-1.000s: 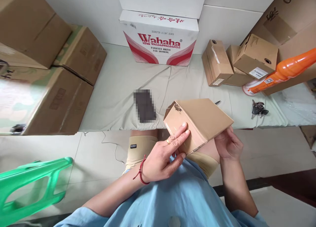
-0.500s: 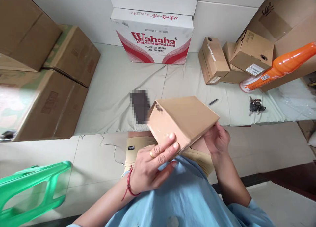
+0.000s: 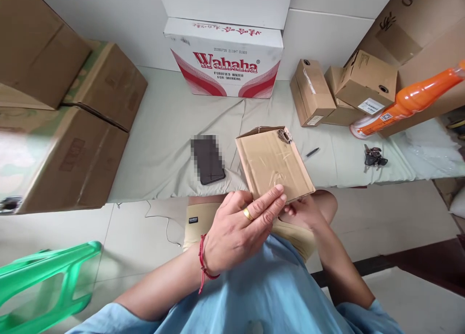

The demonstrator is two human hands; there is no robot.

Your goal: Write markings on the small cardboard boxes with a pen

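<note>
A small brown cardboard box (image 3: 273, 160) with clear tape and a torn far corner is held over my lap, its broad face turned up toward me. My left hand (image 3: 242, 227), with a gold ring and a red wrist cord, grips its near edge, fingers curled over the face. Partly hidden behind the left hand, my right hand (image 3: 302, 214) holds the box's near underside.
A grey mat (image 3: 174, 126) holds a dark phone (image 3: 208, 159), a pen (image 3: 312, 152), keys (image 3: 374, 157), an orange bottle (image 3: 407, 104), several small boxes (image 3: 312, 92) and a Wahaha carton (image 3: 225, 58). Big cartons (image 3: 61, 130) stand at left, a green plastic stool (image 3: 43, 280) at lower left.
The box has been turned in my hands: its torn corner went from the left end to the far right, and the taped face now points up. My right hand slid under its near edge.
</note>
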